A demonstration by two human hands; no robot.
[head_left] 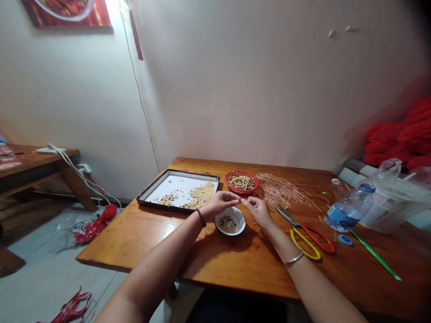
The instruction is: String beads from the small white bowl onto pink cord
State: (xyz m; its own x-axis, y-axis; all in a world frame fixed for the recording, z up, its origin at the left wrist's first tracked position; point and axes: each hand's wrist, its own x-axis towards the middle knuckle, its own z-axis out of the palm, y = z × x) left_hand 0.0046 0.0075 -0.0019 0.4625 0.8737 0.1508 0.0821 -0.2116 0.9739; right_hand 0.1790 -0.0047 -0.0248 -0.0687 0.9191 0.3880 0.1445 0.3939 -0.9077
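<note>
Above the white bowl (239, 220), my left hand (222, 203) and my right hand (257, 211) meet, fingertips pinched close together. What lies between the fingertips is too small to make out; a thin reddish line shows there. Small tan beads peek out at the curled fingers of my right hand. Tan and dark beads (227, 224) cover the bottom of the bowl. Behind my left hand lies a shallow black-rimmed tray (161, 185) with many loose beads (202, 194). A red basket (230, 187) beyond my hands holds strung beads (241, 181).
Pale pink cords (281, 190) lie spread right of the basket. Scissors (303, 231) with yellow and red handles rest by my right forearm. Farther right are a water bottle (348, 211), a blue cap (345, 240), a green stick (377, 256) and a white bucket (387, 211).
</note>
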